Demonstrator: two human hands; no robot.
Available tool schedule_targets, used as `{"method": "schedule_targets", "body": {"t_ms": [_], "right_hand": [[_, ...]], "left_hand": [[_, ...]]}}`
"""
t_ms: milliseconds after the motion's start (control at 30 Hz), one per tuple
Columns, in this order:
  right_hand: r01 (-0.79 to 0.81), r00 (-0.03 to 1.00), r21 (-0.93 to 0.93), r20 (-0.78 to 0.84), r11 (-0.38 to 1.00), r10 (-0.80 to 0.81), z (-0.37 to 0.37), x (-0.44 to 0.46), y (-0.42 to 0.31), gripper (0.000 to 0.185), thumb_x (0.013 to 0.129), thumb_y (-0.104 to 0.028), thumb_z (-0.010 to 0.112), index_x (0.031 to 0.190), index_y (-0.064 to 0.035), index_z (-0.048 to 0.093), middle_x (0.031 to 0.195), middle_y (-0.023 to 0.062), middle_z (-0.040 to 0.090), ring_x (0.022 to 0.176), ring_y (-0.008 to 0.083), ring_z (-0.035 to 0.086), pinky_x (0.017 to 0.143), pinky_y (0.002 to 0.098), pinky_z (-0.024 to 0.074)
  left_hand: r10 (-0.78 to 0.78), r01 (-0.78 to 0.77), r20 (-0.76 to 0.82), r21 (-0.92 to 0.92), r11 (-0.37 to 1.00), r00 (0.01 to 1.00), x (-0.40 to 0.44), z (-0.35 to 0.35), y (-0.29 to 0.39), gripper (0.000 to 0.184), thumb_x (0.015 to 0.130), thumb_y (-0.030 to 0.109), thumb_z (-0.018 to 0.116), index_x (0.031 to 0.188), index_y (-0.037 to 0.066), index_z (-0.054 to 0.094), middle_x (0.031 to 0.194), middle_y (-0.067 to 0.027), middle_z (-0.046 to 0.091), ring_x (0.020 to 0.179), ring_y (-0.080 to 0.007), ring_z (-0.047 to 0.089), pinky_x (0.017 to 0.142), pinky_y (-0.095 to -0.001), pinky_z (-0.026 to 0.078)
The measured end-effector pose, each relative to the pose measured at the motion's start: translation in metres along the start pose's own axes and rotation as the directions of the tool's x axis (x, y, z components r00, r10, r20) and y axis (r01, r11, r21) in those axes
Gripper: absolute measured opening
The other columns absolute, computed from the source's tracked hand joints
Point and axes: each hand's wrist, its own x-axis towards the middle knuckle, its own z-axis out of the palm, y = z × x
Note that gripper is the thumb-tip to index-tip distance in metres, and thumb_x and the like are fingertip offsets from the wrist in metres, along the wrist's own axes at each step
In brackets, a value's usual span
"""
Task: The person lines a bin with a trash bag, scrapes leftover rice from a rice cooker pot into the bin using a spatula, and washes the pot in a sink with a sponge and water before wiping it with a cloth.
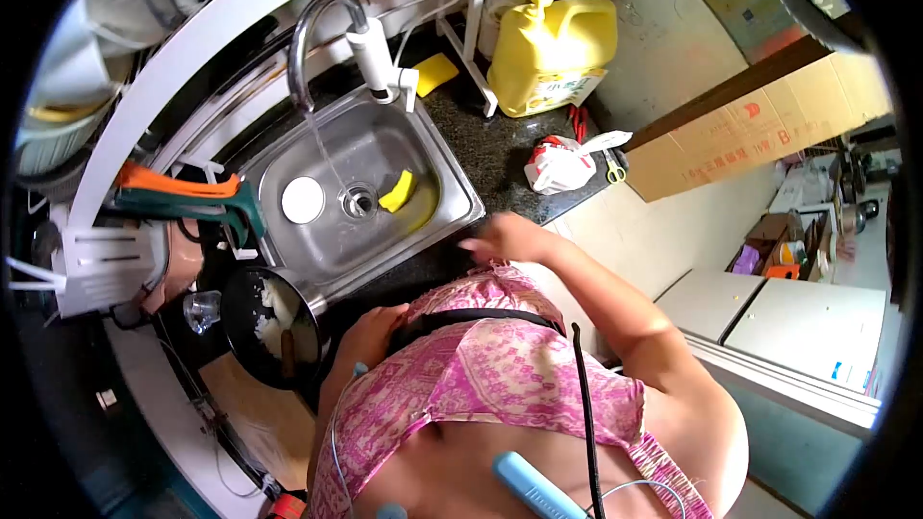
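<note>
My left hand (370, 334) lies at the left of my waist against the pink patterned clothing, fingers stretched along the cloth and partly hidden. Close by is a dark pan (242, 341) holding white bits of food and a brown-handled utensil (288, 354). My right hand (510, 237) hovers by the counter's front edge, fingers loosely apart, with nothing visible in it. Ahead is a steel sink (423, 229), where water runs from the faucet (300, 58) toward the drain. Inside the sink are a round white object (303, 200) and a yellow piece (395, 192), possibly a sponge.
A yellow jug (548, 53), a white plastic bag (561, 165) and scissors (615, 168) sit on the right counter. A cardboard box (760, 130) stands beyond. To the left are a slotted white spatula (108, 264), orange and green handles (183, 183) and a clear cup (202, 310).
</note>
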Motion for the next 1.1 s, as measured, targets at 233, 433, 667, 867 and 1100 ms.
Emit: {"method": "schedule_targets", "body": {"t_ms": [233, 433, 667, 867, 1100], "right_hand": [[-0.750, 0.503, 0.443, -0.100, 0.491, 0.858, 0.147, -0.089, 0.186, 0.044, 0.082, -0.041, 0.052, 0.107, -0.0057, 0.062, 0.109, 0.0200, 0.060, 0.104, 0.0290, 0.056, 0.086, 0.0394, 0.0439], [-0.648, 0.751, -0.141, -0.278, 0.748, 0.599, 0.103, -0.045, 0.186, 0.028, 0.082, -0.020, 0.045, 0.085, -0.0028, 0.067, 0.092, 0.0210, 0.064, 0.086, 0.0360, 0.063, 0.073, 0.0430, 0.0508], [-0.433, 0.415, -0.221, -0.909, 0.874, -0.024, -0.036, -0.074, 0.050, 0.023, 0.074, -0.031, 0.064, 0.076, -0.0102, 0.056, 0.076, 0.0104, 0.061, 0.063, 0.0302, 0.060, 0.054, 0.0420, 0.0467], [-0.580, 0.286, -0.123, -0.956, 0.805, 0.061, -0.033, -0.034, 0.100, 0.017, 0.071, -0.017, 0.058, 0.087, -0.0114, 0.059, 0.083, 0.0079, 0.055, 0.089, 0.0253, 0.056, 0.069, 0.0364, 0.0465], [-0.169, -0.298, 0.701, -0.706, 0.693, 0.642, 0.120, -0.197, 0.089, 0.022, 0.077, -0.004, 0.055, 0.098, -0.0055, 0.062, 0.095, 0.0167, 0.056, 0.092, 0.0314, 0.055, 0.080, 0.0384, 0.0447]], "left_hand": [[0.070, -0.065, 0.014, -0.216, 0.974, 0.997, 0.030, -0.005, 0.000, 0.037, 0.082, 0.007, 0.053, 0.119, 0.010, 0.052, 0.106, -0.0168, 0.057, 0.101, -0.0341, 0.054, 0.084, -0.0370, 0.044], [0.052, -0.010, 0.285, -0.144, 0.990, 0.957, 0.070, -0.009, 0.018, 0.038, 0.085, -0.005, 0.047, 0.122, 0.002, 0.051, 0.114, -0.0114, 0.051, 0.107, -0.0178, 0.050, 0.091, -0.0286, 0.041], [0.159, -0.242, 0.346, 0.212, 0.947, 0.925, 0.096, -0.008, 0.045, 0.037, 0.082, 0.004, 0.060, 0.119, 0.005, 0.053, 0.105, -0.0133, 0.058, 0.095, -0.0239, 0.058, 0.080, -0.0320, 0.047], [0.161, -0.339, 0.578, 0.213, 0.916, 0.800, 0.132, -0.011, 0.081, 0.034, 0.082, 0.006, 0.057, 0.116, 0.006, 0.053, 0.107, -0.0167, 0.057, 0.099, -0.0356, 0.053, 0.083, -0.0384, 0.043], [0.138, -0.446, 0.654, 0.332, 0.831, 0.743, 0.156, -0.007, 0.090, 0.034, 0.082, 0.008, 0.055, 0.116, 0.004, 0.054, 0.108, -0.0180, 0.057, 0.100, -0.0358, 0.053, 0.086, -0.0391, 0.042]]}}
